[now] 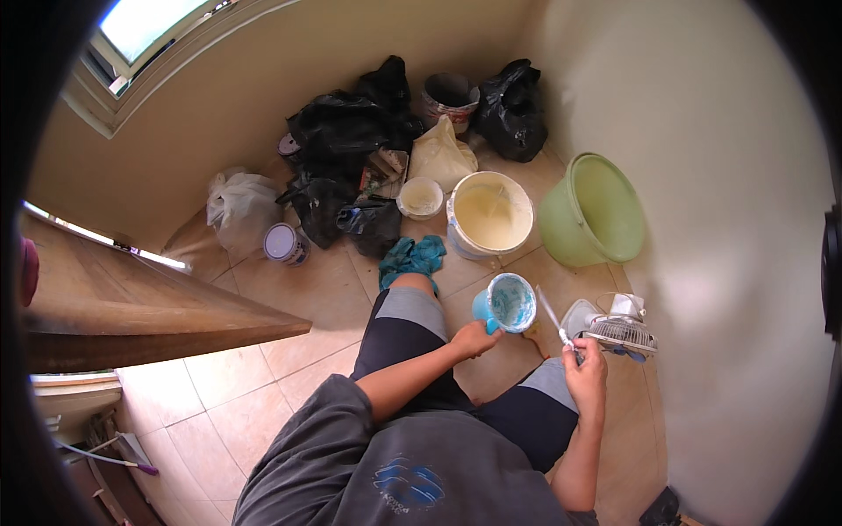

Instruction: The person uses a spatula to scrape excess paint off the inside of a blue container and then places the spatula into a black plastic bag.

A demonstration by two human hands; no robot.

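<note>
My left hand (475, 340) grips a blue plastic mug (505, 304) by its handle. White residue coats the mug's inside and rim, and its mouth tilts toward me. In my right hand (585, 368) is the handle of a thin, pale tool (554, 317), which looks like a putty knife seen nearly edge-on. Its blade points up and left toward the mug, apart from it. Beyond the mug stands a white bucket (491, 214) of cream-coloured paint or paste, with a paler streak on its surface.
A green bucket (589, 210) stands by the right wall, and a small fan (618, 332) lies below it. Black plastic bags (342, 128), a small white tub (421, 198), a paint can (285, 244) and a teal cloth (414, 256) cover the far floor. A wooden door (164, 296) juts in from the left.
</note>
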